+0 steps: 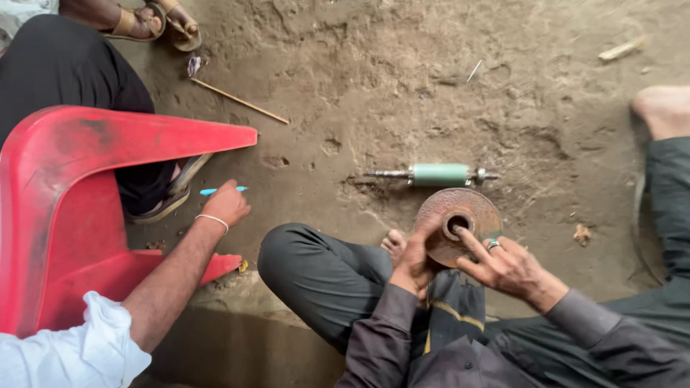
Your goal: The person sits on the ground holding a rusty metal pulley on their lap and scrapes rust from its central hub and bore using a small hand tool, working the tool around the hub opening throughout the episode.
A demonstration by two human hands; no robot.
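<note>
I sit cross-legged on bare earth and hold a rusty round metal disc (471, 208) with a centre hole, tilted up in front of my shins. My left hand (415, 260) grips its left edge from behind. My right hand (505, 264), wearing a ring with a turquoise stone, presses its fingers on the disc's face beside the hole. Just beyond the disc, a green cylinder on a thin metal shaft (440, 174) lies flat on the dirt, apart from both hands.
A red plastic chair (65, 208) stands at left, with a seated person's black trousers and sandals behind it. Another person's hand (226, 205), in a white sleeve, holds a blue pen near the chair. A thin stick (239, 100) lies on the dirt.
</note>
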